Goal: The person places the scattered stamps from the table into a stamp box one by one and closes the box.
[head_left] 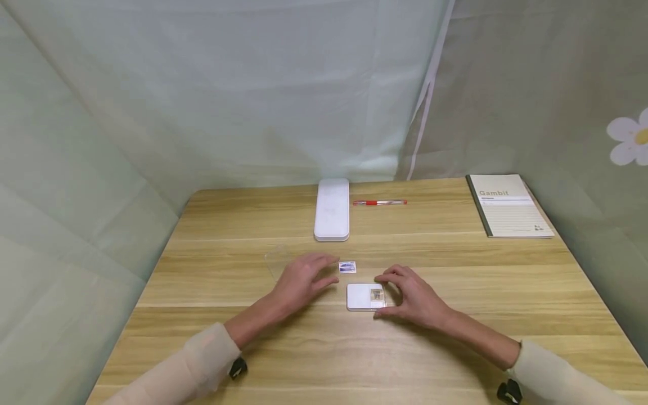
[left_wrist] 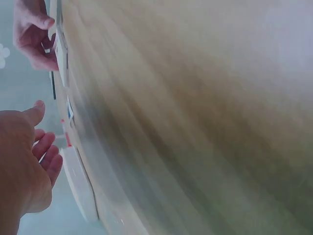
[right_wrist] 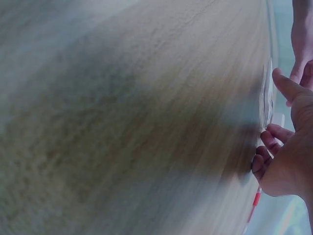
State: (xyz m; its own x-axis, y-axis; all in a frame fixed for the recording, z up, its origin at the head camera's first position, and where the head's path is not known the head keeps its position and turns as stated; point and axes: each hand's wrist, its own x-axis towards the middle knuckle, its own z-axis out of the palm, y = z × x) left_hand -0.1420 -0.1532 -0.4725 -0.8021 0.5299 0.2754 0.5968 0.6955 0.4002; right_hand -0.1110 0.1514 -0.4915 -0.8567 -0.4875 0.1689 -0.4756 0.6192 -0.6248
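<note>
In the head view, my right hand point(head_left: 415, 298) curves round the right end of a small flat white case point(head_left: 357, 297), thumb at the near edge and fingertips at the far edge. A brownish stamp point(head_left: 377, 295) lies on the case's right part, and a clear edge shows beside it within the grip. My left hand point(head_left: 298, 281), fingers loosely bent, holds nothing. Its fingertips come close to a blue-and-white stamp point(head_left: 347, 267) on the table. Behind that hand lies a clear plastic sheet point(head_left: 273, 264), partly hidden. In the left wrist view, the left thumb and fingers point(left_wrist: 51, 156) stand apart.
A long white box point(head_left: 332, 211) stands at the back of the wooden table point(head_left: 243, 225). To its right lies a red-and-clear pen point(head_left: 379, 202). A notebook point(head_left: 508, 205) is at the back right. Fabric walls point(head_left: 253, 101) border the table behind and at both sides.
</note>
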